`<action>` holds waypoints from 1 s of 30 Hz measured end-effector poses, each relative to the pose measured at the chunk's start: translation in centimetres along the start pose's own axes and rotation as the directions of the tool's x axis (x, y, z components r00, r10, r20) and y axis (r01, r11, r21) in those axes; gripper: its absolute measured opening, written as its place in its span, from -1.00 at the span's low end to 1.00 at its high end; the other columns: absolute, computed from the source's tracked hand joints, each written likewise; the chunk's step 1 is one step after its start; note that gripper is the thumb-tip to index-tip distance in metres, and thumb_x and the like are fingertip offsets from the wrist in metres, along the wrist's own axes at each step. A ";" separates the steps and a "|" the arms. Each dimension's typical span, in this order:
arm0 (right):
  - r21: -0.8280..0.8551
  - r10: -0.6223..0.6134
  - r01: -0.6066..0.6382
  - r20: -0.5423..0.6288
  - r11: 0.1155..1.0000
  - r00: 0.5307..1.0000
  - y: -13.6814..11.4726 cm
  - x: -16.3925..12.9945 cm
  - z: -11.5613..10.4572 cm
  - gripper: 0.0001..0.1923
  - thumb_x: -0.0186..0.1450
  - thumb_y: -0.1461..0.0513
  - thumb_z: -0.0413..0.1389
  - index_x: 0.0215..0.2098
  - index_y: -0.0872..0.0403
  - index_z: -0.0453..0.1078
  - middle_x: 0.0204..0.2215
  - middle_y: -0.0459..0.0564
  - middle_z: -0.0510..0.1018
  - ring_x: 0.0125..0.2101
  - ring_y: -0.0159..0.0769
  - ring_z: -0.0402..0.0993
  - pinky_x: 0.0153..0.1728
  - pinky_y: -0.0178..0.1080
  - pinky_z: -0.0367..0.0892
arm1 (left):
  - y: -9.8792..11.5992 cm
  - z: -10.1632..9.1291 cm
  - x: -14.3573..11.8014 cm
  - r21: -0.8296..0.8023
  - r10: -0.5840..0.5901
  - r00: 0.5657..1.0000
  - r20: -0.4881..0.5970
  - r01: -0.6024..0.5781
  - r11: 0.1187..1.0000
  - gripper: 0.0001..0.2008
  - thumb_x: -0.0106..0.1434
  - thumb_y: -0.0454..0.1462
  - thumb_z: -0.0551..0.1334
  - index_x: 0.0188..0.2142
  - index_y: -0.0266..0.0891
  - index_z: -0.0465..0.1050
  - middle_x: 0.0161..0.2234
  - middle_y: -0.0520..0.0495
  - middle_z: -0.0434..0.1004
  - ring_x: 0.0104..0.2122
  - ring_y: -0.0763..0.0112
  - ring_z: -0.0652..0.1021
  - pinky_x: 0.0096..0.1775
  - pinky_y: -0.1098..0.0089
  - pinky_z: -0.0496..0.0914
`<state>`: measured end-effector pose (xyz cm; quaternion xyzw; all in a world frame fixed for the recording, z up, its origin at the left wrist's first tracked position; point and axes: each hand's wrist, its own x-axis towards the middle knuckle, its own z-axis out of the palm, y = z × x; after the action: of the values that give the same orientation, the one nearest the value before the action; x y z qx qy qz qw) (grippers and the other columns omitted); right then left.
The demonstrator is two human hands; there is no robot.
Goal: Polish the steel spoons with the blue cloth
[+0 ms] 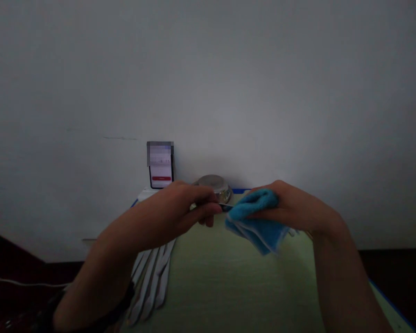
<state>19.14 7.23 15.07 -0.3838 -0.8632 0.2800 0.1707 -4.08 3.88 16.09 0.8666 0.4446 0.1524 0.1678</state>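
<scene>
- A grey wall (208, 83) is filling the upper frame.
- A green tabletop (232, 282) is spreading across the lower centre.
- At centre, the left hand (185, 203) is pinching a thin metal piece (225, 206); the right hand (293, 203) is gripping a blue cloth (256, 222) touching it.
- Flat metal utensils (154, 282) are lying lower left.
- A phone (161, 167) is standing left of centre.
- A round container (212, 181) is sitting by the wall.

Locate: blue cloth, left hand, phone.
blue cloth (260, 233), head view: lower hanging part
left hand (182, 201), head view: back of the hand
phone (161, 166), head view: middle of the screen
</scene>
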 end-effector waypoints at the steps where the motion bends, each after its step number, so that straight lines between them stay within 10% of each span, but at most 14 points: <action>1: -0.008 -0.021 0.022 0.028 1.000 0.999 -0.4 0.0 0.1 -0.75 0.13 0.05 0.08 -0.37 0.02 0.45 -0.53 -0.14 0.51 -0.54 -0.41 0.37 -0.56 -0.40 0.23 | 0.1 0.1 0.2 0.007 0.008 1.000 0.003 -0.009 1.000 -0.71 0.26 -0.13 -0.01 -0.40 -0.21 0.38 -0.51 0.09 0.47 -0.50 0.55 0.45 -0.44 0.54 0.24; 12: -0.063 -0.082 0.094 0.177 0.994 0.981 -1.9 0.5 0.6 -0.74 0.17 0.09 0.05 -0.33 0.09 0.43 -0.48 -0.11 0.53 -0.50 -0.42 0.39 -0.49 -0.37 0.27 | 1.2 0.1 0.5 0.058 0.100 0.979 0.176 -0.112 0.992 -0.75 0.28 -0.20 -0.01 -0.42 -0.24 0.35 -0.55 0.08 0.32 -0.54 0.56 0.35 -0.50 0.53 0.15; 30: 0.044 -0.102 0.099 0.084 0.994 0.991 -1.2 0.2 0.3 -0.79 0.16 0.13 0.08 -0.33 0.06 0.45 -0.50 -0.18 0.52 -0.53 -0.50 0.36 -0.48 -0.43 0.26 | 0.3 -0.2 -0.3 -0.013 0.033 0.998 0.056 -0.032 0.999 -0.72 0.29 -0.15 -0.07 -0.31 -0.21 0.33 -0.49 0.09 0.37 -0.50 0.53 0.39 -0.45 0.51 0.22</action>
<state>18.17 6.64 15.57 -0.3240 -0.8822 0.3046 0.1549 -4.09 3.49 16.33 0.8767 0.4245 0.1333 0.1830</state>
